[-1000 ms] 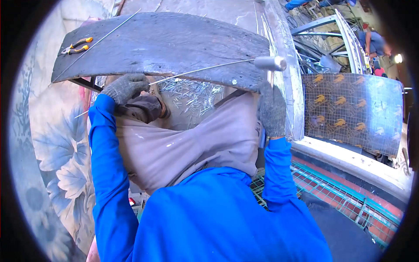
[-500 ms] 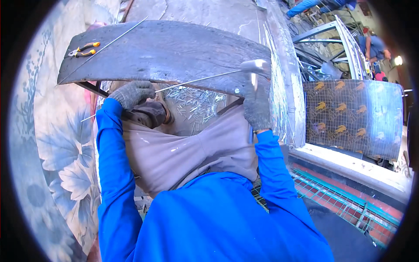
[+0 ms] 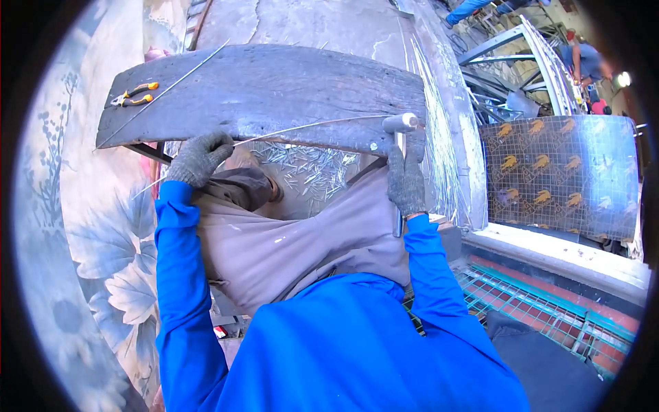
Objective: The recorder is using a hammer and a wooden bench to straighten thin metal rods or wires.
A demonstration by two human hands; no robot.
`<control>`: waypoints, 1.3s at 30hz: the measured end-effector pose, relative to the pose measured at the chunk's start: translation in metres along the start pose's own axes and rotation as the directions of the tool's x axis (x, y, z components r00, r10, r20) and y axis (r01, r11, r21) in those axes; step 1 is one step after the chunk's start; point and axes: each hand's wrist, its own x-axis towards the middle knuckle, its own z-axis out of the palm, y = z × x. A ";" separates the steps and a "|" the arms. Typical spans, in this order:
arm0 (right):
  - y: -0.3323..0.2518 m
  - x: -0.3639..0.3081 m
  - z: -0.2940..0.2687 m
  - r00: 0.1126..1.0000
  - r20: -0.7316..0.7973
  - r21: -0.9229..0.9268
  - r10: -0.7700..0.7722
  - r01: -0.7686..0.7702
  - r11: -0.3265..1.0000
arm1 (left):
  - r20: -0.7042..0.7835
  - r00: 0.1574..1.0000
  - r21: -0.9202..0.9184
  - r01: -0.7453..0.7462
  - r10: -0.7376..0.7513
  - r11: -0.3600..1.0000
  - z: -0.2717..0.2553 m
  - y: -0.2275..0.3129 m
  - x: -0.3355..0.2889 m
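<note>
My left hand (image 3: pixel 198 161), in a grey knitted glove, is closed around a thin metal rod (image 3: pixel 295 129) at the near left edge of the dark wooden bench (image 3: pixel 274 89). The rod's short end sticks out behind this hand; its long part runs rightward over the bench, bowing slightly. Wrapped round a hammer's handle, my gloved right hand (image 3: pixel 406 182) is at the bench's right end. The metal head of the hammer (image 3: pixel 401 123) is by the rod's far tip; whether they touch, I cannot tell. Pliers (image 3: pixel 134 95) with orange-and-black handles lie at the bench's left.
Another thin rod (image 3: pixel 171 86) lies slantwise across the bench's left end. Short cut metal pieces (image 3: pixel 312 168) litter the floor below. Long rods (image 3: pixel 439 137) lie in a bundle to the right, near a patterned dark panel (image 3: pixel 549 178). A co-worker (image 3: pixel 587 62) is at the far right.
The hammer has come down slightly and is no longer blurred. The rod, still in my left hand, looks more bowed. The whole view has shifted a little.
</note>
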 end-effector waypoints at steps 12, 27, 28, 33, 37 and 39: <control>-0.004 0.009 -0.034 0.913 0.065 -0.315 -0.402 0.401 0.860 | -0.030 0.999 -0.114 0.039 -0.042 0.993 0.014 -0.009 -0.009; 0.001 0.031 -0.018 0.974 0.215 -0.146 -0.076 0.109 0.983 | -0.003 0.999 -0.140 0.053 -0.054 0.989 0.018 -0.012 -0.010; -0.001 0.025 -0.014 0.993 0.116 -0.011 -0.024 0.025 1.000 | -0.006 0.999 -0.142 0.049 -0.050 0.989 0.019 -0.011 -0.009; 0.016 0.030 -0.019 0.761 -0.211 -0.387 -0.613 0.511 0.767 | 0.028 0.998 -0.134 0.053 -0.049 0.990 0.018 -0.007 -0.007; -0.009 0.032 -0.041 0.976 -0.072 -0.148 -0.206 0.194 0.970 | 0.041 0.998 -0.160 0.048 -0.042 0.986 0.015 -0.015 -0.013; -0.039 0.030 -0.058 0.989 -0.132 0.081 -0.062 0.073 0.994 | 0.041 0.999 -0.166 0.018 -0.011 0.986 0.013 -0.017 -0.016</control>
